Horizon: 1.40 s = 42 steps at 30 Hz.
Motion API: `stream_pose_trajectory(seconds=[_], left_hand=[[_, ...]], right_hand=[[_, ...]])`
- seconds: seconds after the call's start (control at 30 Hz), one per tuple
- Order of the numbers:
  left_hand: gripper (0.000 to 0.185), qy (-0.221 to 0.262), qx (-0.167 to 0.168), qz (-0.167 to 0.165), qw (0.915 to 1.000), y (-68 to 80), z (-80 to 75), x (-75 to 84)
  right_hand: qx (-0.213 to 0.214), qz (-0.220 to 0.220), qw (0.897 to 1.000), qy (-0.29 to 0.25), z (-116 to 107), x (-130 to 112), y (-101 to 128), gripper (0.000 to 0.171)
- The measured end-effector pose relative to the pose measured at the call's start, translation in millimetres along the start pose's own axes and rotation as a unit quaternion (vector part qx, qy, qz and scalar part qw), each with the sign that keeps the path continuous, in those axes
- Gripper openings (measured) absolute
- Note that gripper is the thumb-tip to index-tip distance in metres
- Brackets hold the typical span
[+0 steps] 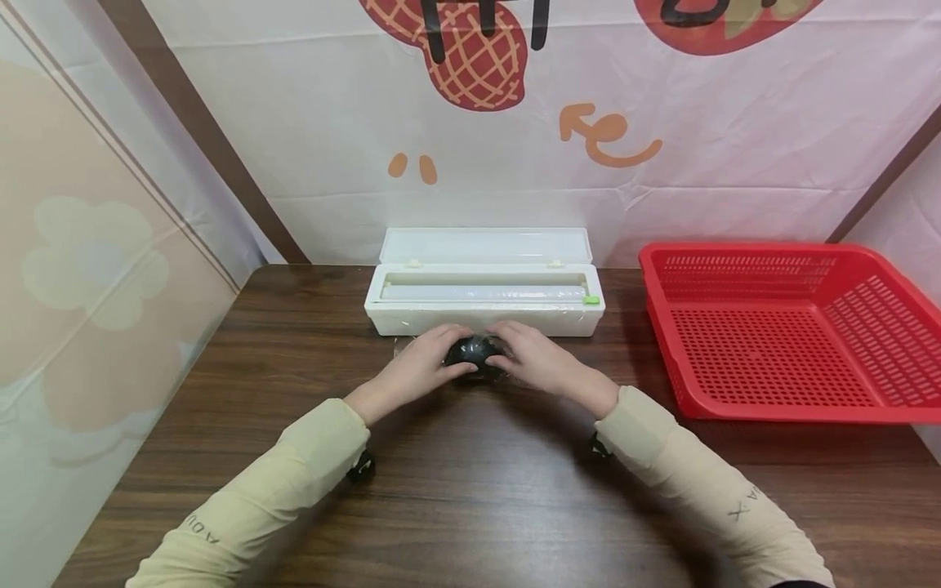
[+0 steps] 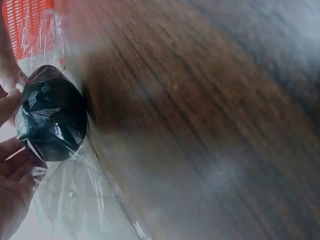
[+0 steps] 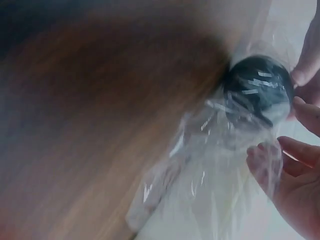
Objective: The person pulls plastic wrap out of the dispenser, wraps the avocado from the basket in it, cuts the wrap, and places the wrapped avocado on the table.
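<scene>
Beige sleeves lettered "AOU" and "VA". Left hand and right hand cupped around, gripping dark ball in cling film.

Both hands meet at the centre of the frame: the left hand and the right hand cup a dark round object between their fingers, low on the wooden tabletop. Just above them sits a white cling-film dispenser box with its lid up, a green tab at its right end. At the right of the frame rests a red plastic basket. Pale yellow sleeves run in from the bottom corners.
</scene>
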<state>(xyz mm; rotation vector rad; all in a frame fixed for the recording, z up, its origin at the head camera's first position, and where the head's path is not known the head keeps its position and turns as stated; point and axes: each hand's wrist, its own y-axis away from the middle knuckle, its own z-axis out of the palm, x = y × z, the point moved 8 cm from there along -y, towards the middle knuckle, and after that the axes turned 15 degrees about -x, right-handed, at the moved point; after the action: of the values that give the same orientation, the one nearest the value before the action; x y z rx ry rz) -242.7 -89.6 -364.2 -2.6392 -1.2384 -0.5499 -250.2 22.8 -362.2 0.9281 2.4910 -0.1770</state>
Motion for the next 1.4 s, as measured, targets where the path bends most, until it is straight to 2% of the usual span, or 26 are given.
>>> stream_pose_trajectory(seconds=[0.17, 0.47, 0.9, 1.2, 1.4], left_hand=[[0.045, -0.012, -0.002, -0.009, 0.9999, -1.0, -0.3, -1.8], [0.048, -0.032, -0.003, -0.005, 0.9995, -3.6, -2.0, 0.2], [0.050, -0.026, -0.015, -0.007, 0.9995, -6.8, -6.4, 2.3], [0.050, -0.036, -0.019, -0.004, 0.9992, -10.9, -8.9, 5.8], [0.049, -0.043, -0.013, 0.027, 0.9986, -16.9, -16.2, 16.4]], right_hand=[[0.017, 0.012, 1.000, 0.017, -12, 4, 11, 0.046], [0.077, 0.012, 0.997, 0.025, -34, 17, 29, 0.041], [0.131, 0.058, 0.990, 0.007, -56, 27, 41, 0.040], [0.182, 0.099, 0.978, -0.001, -62, 35, 48, 0.041], [0.229, 0.116, 0.966, -0.010, -65, 41, 53, 0.041]])
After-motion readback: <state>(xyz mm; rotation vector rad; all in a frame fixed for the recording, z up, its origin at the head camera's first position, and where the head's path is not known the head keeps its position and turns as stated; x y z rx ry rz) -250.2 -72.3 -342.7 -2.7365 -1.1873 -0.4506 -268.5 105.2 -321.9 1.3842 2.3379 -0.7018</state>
